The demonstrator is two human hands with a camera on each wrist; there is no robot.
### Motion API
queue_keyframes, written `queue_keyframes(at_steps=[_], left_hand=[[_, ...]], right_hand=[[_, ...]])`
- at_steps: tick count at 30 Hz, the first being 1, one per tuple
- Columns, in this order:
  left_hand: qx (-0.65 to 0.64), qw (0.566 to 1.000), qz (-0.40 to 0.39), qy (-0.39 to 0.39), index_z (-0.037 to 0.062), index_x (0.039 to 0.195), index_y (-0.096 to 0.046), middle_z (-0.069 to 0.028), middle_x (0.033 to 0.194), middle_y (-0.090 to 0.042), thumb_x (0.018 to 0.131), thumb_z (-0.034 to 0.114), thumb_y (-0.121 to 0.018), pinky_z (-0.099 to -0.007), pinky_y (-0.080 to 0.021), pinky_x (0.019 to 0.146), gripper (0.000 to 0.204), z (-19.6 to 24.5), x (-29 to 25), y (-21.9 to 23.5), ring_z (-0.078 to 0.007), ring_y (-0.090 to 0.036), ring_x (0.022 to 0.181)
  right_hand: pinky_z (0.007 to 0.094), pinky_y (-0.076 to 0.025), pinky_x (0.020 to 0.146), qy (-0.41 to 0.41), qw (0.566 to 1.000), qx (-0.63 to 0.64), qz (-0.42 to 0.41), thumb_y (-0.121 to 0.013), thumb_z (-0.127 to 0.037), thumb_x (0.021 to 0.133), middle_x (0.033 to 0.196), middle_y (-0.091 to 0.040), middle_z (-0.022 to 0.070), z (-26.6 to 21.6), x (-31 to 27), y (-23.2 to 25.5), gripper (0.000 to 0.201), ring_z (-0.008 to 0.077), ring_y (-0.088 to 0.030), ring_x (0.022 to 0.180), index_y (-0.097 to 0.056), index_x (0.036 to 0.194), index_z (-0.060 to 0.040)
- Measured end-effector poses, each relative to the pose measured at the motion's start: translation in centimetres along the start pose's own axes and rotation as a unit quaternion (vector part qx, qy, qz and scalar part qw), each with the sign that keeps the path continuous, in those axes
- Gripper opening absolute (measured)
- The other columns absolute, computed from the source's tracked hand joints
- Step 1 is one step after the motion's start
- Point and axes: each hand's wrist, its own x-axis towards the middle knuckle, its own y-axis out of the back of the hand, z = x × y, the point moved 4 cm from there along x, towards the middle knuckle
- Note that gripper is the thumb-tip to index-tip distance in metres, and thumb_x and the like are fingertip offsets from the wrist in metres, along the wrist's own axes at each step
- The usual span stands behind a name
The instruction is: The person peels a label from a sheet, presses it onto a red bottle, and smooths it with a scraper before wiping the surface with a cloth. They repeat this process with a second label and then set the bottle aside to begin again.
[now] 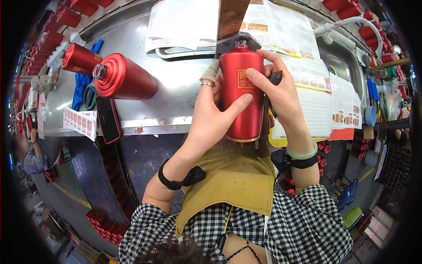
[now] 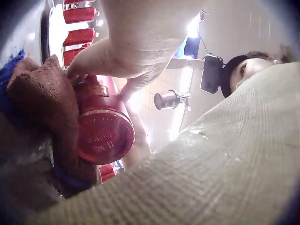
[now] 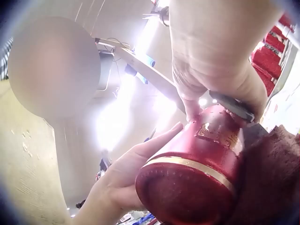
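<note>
A red bottle (image 1: pixel 242 101) with a gold label and clear glass neck lies with its base towards the body. My left hand (image 1: pixel 213 108) holds it from the left, thumb across its front; a cloth finger cover and a ring are on one finger. My right hand (image 1: pixel 283 90) is at the bottle's right side, thumb pressing on the label (image 1: pixel 245 79), fingers bent by the shoulder. A dark flat piece (image 3: pixel 232 106) is tucked in the right hand's grip. The bottle's embossed base (image 2: pixel 105 136) shows in the left wrist view, beside a brown cloth-like pad (image 2: pixel 44 96).
Two more red bottles, a large one (image 1: pixel 127 77) and a smaller one (image 1: pixel 79 59), lie on the metal table (image 1: pixel 132 114) at left. Near them are a phone (image 1: pixel 108 119) and a label strip (image 1: pixel 80 122). Label sheets (image 1: pixel 303 72) cover the right side, before a sink (image 1: pixel 340 57).
</note>
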Motion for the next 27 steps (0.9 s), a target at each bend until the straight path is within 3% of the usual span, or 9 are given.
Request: queue_keyframes(at_steps=[6, 9, 12, 15, 17, 19, 21, 22, 27], left_hand=[[-0.045, 0.999, -0.002, 0.026, -0.0039, 0.16, -0.02, -0.0241, 0.15, -0.049, 0.097, 0.017, -0.075, -0.04, -0.046, 0.112, 0.086, 0.1, 0.0, -0.1, -0.0269, -0.053, 0.137], [-0.194, 0.975, -0.005, 0.104, -0.0031, 0.16, -0.022, -0.02, 0.153, -0.047, 0.107, 0.019, -0.059, -0.0374, -0.042, 0.115, 0.069, 0.4, 0.2, 0.7, -0.0228, -0.05, 0.139], [-0.152, 0.985, -0.015, 0.079, -0.0001, 0.161, -0.024, -0.0167, 0.153, -0.049, 0.11, 0.019, -0.05, -0.0365, -0.041, 0.115, 0.06, 0.2, 0.2, 0.7, -0.0206, -0.05, 0.139], [-0.075, 0.996, -0.02, 0.046, 0.0018, 0.162, -0.026, -0.016, 0.153, -0.05, 0.107, 0.011, -0.053, -0.0373, -0.041, 0.116, 0.062, 0.5, 0.0, 0.5, -0.0211, -0.049, 0.14], [-0.054, 0.997, -0.034, 0.052, -0.0007, 0.161, -0.022, -0.0217, 0.156, -0.042, 0.101, 0.016, -0.069, -0.0392, -0.039, 0.118, 0.078, 0.2, -0.1, 0.5, -0.0255, -0.046, 0.143], [-0.071, 0.995, -0.036, 0.055, -0.0006, 0.161, -0.022, -0.0221, 0.156, -0.042, 0.101, 0.017, -0.07, -0.0394, -0.039, 0.118, 0.079, -0.2, 0.0, 0.6, -0.0261, -0.046, 0.143], [-0.089, 0.994, -0.035, 0.057, -0.0004, 0.161, -0.022, -0.0225, 0.156, -0.041, 0.1, 0.017, -0.07, -0.0396, -0.039, 0.118, 0.079, -0.4, 0.1, 0.6, -0.0266, -0.046, 0.143], [-0.093, 0.994, -0.035, 0.055, -0.0003, 0.161, -0.022, -0.0222, 0.156, -0.042, 0.101, 0.017, -0.07, -0.0395, -0.039, 0.118, 0.079, -0.4, 0.0, 0.6, -0.0263, -0.047, 0.142], [-0.133, 0.989, -0.033, 0.063, 0.0005, 0.161, -0.023, -0.0215, 0.155, -0.043, 0.102, 0.018, -0.068, -0.0393, -0.04, 0.117, 0.076, -0.6, 0.0, 0.7, -0.0254, -0.047, 0.142]], right_hand=[[0.0219, -0.052, 0.07, 0.002, 1.0, 0.004, 0.0, -0.082, -0.016, 0.089, 0.096, -0.062, 0.001, -0.5, -0.2, 0.1, 0.059, 0.0086, -0.065, 0.087, -0.055, 0.139, 0.0011], [0.0249, -0.051, 0.084, -0.037, 0.999, 0.027, -0.012, -0.071, -0.022, 0.099, 0.103, -0.063, 0.0032, -0.9, -0.7, 0.7, 0.05, 0.01, -0.063, 0.098, -0.055, 0.139, 0.0016], [0.0273, -0.033, 0.105, 0.034, 0.998, 0.056, -0.016, -0.041, -0.025, 0.11, 0.118, -0.057, 0.0039, -1.6, -1.6, 2.3, 0.044, 0.0107, -0.048, 0.112, -0.055, 0.14, 0.005], [0.0297, -0.037, 0.106, 0.069, 0.997, -0.031, 0.032, -0.044, -0.019, 0.106, 0.122, -0.061, 0.0075, -2.3, -3.6, 3.5, 0.04, 0.0133, -0.052, 0.115, -0.058, 0.136, 0.0024], [0.0273, -0.043, 0.1, 0.079, 0.996, 0.025, 0.029, -0.048, -0.01, 0.105, 0.122, -0.064, 0.0078, -2.6, -5.2, 3.6, 0.034, 0.0128, -0.056, 0.111, -0.059, 0.134, 0.0032], [0.0263, -0.05, 0.089, 0.053, 0.998, 0.031, 0.024, -0.053, -0.001, 0.102, 0.119, -0.068, 0.0079, -3.5, -6.9, 2.7, 0.029, 0.0127, -0.062, 0.105, -0.062, 0.129, 0.0033], [0.0278, -0.054, 0.081, 0.122, 0.99, -0.072, 0.01, -0.059, 0.001, 0.1, 0.112, -0.071, 0.007, -3.4, -8.3, 0.9, 0.026, 0.0134, -0.066, 0.098, -0.065, 0.125, 0.002], [0.0306, -0.054, 0.081, 0.078, 0.995, -0.06, 0.026, -0.063, 0.0, 0.097, 0.108, -0.072, 0.0087, -2.7, -8.6, 0.3, 0.025, 0.0163, -0.069, 0.093, -0.068, 0.121, -0.0002], [0.033, -0.054, 0.08, 0.099, 0.987, -0.12, 0.029, -0.067, -0.001, 0.093, 0.108, -0.073, 0.0147, -1.1, -8.4, -0.2, 0.022, 0.0234, -0.071, 0.089, -0.072, 0.115, -0.0012]])
